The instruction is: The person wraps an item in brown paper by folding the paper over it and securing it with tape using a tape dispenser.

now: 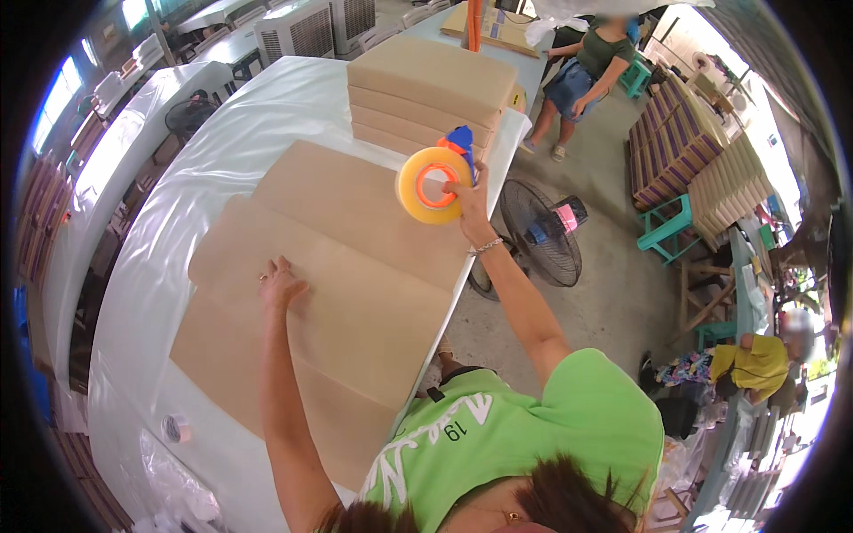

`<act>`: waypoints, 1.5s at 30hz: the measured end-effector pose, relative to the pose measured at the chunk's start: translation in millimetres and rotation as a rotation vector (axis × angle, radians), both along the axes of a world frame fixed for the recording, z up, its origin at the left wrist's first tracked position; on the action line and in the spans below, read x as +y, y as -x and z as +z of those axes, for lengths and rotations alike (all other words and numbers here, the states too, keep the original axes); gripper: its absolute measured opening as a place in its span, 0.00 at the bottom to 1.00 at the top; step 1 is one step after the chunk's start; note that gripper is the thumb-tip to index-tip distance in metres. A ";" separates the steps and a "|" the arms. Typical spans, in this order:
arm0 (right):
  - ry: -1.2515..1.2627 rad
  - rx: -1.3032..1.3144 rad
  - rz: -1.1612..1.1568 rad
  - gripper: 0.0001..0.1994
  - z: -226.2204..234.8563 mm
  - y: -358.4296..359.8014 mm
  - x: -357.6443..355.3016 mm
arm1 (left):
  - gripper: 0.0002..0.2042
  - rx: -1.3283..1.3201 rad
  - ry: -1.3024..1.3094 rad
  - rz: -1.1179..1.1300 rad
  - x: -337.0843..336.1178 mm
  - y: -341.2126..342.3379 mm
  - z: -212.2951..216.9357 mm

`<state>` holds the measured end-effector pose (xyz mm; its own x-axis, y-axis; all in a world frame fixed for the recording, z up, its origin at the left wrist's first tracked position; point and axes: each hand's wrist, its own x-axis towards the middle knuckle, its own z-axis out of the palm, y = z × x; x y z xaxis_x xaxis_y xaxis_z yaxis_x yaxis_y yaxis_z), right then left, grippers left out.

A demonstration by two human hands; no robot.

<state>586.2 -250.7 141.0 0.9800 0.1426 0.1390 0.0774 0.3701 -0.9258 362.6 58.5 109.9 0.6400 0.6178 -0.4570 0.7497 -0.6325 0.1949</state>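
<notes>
A tape dispenser (pixel 411 188) with a wide yellow roll, an orange hub and a blue head is gripped in my right hand (pixel 471 197). It is held up near the right edge of the table, in front of a stack of brown cardboard (pixel 426 75). My left hand (pixel 283 282) rests with fingers spread on a large brown cardboard sheet (pixel 355 293). Crease lines run across that sheet, and its rounded flap lies toward the left. Further cardboard shows beneath or beyond it toward the stack.
White plastic covers the table (pixel 133 302). A small tape roll (pixel 177 429) lies at its left. A standing fan (pixel 540 233) is on the floor to the right, near a green stool (pixel 666 229) and stacked cardboard (pixel 675 142). Two other people are at the right.
</notes>
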 end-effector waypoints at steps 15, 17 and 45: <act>-0.434 0.610 0.585 0.32 -25.8 118.8 10.8 | 0.48 0.096 -0.071 0.026 -2.0 -16.0 -9.1; -0.566 0.749 0.644 0.28 -24.3 133.3 20.3 | 0.48 0.057 -0.092 0.004 23.3 -10.3 -37.7; 0.703 -0.788 0.386 0.29 26.3 136.8 108.8 | 0.36 -0.157 -0.119 0.054 -6.5 24.5 -2.4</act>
